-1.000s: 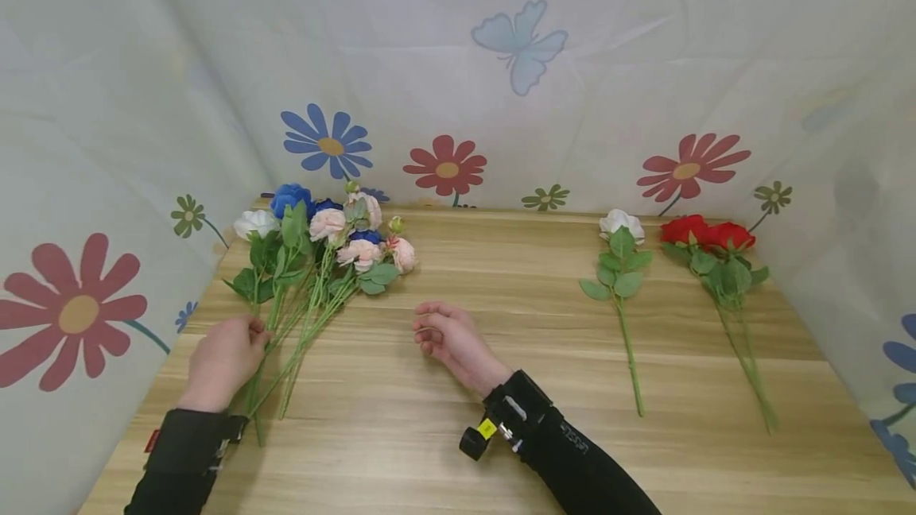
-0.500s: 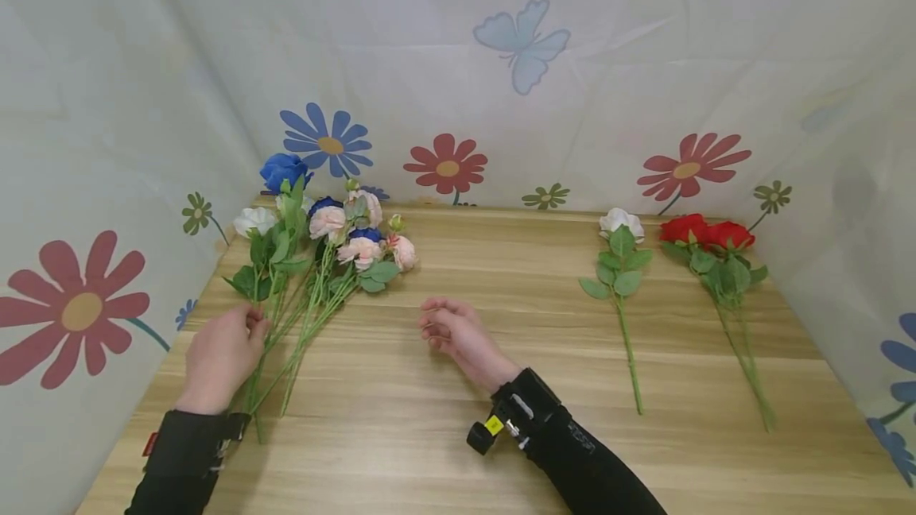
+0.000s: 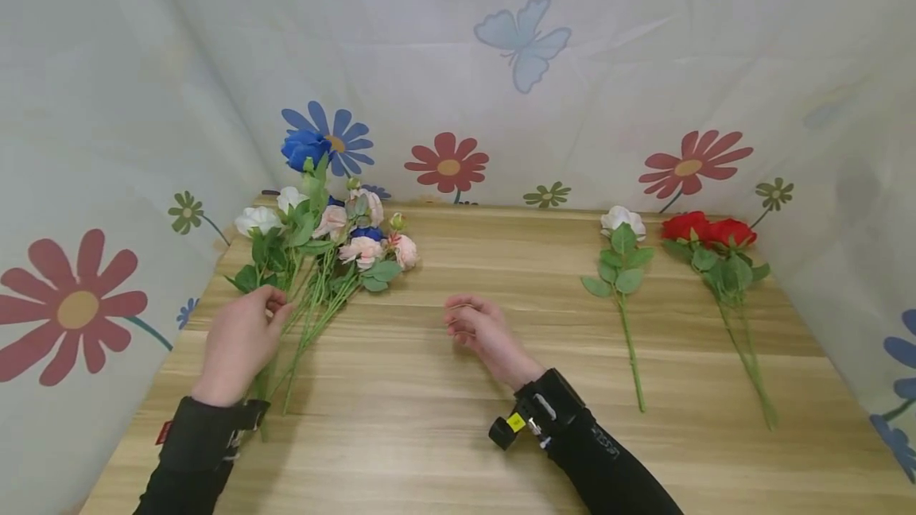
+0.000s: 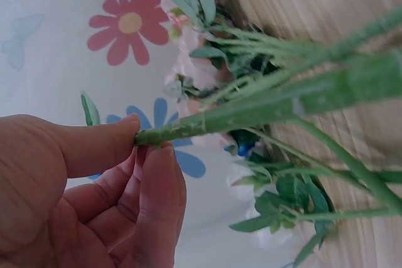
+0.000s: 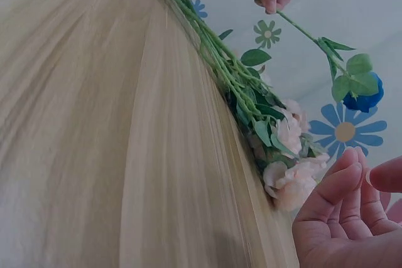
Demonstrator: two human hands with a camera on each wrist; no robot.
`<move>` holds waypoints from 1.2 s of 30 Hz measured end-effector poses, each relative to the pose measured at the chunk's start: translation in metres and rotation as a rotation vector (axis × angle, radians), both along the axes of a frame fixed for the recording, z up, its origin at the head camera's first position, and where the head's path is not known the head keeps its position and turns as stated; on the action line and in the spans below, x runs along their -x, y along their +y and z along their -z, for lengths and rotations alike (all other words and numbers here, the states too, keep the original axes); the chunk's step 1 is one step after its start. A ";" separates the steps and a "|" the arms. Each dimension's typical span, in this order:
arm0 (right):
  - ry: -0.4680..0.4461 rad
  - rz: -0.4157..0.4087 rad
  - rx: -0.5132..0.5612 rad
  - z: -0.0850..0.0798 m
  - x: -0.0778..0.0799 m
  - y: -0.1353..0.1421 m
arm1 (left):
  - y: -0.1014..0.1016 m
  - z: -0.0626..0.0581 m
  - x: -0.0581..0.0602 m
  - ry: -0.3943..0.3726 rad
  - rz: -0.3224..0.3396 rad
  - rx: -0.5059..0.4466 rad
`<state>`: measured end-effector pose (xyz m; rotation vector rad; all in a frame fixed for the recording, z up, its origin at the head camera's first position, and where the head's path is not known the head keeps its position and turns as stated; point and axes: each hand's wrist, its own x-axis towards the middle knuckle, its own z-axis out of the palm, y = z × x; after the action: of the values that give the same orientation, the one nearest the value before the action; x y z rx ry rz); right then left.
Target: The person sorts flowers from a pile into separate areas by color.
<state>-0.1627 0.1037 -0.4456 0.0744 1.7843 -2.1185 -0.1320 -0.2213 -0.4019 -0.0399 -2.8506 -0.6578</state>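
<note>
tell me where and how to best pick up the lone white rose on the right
Probably best pinched across the bare stem, below the leaves, from above and left. The white rose lies with its bloom at the far end, stem running toward you; the red roses lie on its right, leaving its left side freer.

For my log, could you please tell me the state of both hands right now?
Left hand: holding a blue rose by its stem.
Right hand: open, holding nothing.
</note>
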 end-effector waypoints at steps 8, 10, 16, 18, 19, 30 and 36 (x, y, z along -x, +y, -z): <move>0.042 0.006 -0.036 -0.001 0.000 0.015 | 0.021 -0.005 0.004 -0.049 0.055 -0.055; 0.053 0.003 -0.047 -0.001 0.000 0.020 | 0.027 -0.007 0.005 -0.072 0.066 -0.075; 0.059 0.019 -0.072 -0.001 -0.001 0.034 | 0.047 -0.007 0.011 -0.130 0.113 -0.129; 0.063 0.025 -0.073 -0.001 -0.001 0.039 | 0.053 -0.005 0.014 -0.144 0.136 -0.149; 0.069 0.026 -0.077 -0.001 -0.001 0.041 | 0.057 -0.004 0.015 -0.158 0.146 -0.160; 0.112 0.063 -0.170 -0.003 -0.003 0.067 | 0.096 0.000 0.018 -0.319 0.237 -0.344; 0.123 0.085 -0.196 -0.004 -0.003 0.082 | 0.121 0.004 0.022 -0.330 0.276 -0.391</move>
<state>-0.1594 0.1858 -0.4420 0.0733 2.0924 -2.0376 -0.1538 -0.1006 -0.4056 -0.2905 -2.9880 -1.3853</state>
